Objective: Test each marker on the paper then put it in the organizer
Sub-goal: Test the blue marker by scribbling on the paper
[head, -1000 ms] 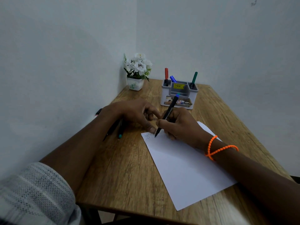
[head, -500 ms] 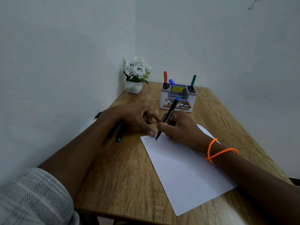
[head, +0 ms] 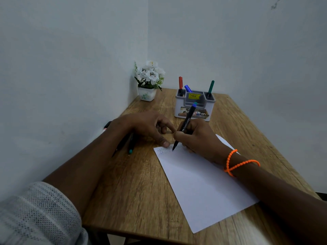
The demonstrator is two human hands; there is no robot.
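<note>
Pale, bare walls meet in a corner behind a wooden table (head: 138, 191), where a person seated at its near edge tests a marker on a white sheet of paper (head: 203, 188). Using the paper as the reference, the right hand (head: 198, 137) rests on its far corner, fingers clamped around a black marker with a blue end cap (head: 185, 125), the barrel tilted back and to the right and the tip touching the sheet beside a small patch of faint scribbles (head: 163, 150) at the sheet's far-left corner. An orange beaded bracelet (head: 237, 164) loops the right wrist above the paper's right side. The left hand (head: 146, 127) lies just off the paper's far-left corner, fingers curled loosely and holding nothing, the thumb tip pressing the sheet's edge next to the scribbles. Partly under that hand and forearm, left of the paper, lie more markers (head: 130, 144), one showing a teal end; how many are there cannot be told. Beyond the paper, toward the wall, stands a grey-and-white desk organizer (head: 182, 110) with a yellow price sticker; a red marker (head: 180, 83) and a blue marker (head: 188, 88) stand in its left compartment and a green marker (head: 211, 87) in its right. Far left of the organizer, in the corner, sits a small white pot of white flowers (head: 149, 80). A white mesh sleeve (head: 39, 214) covers the left upper arm.
</note>
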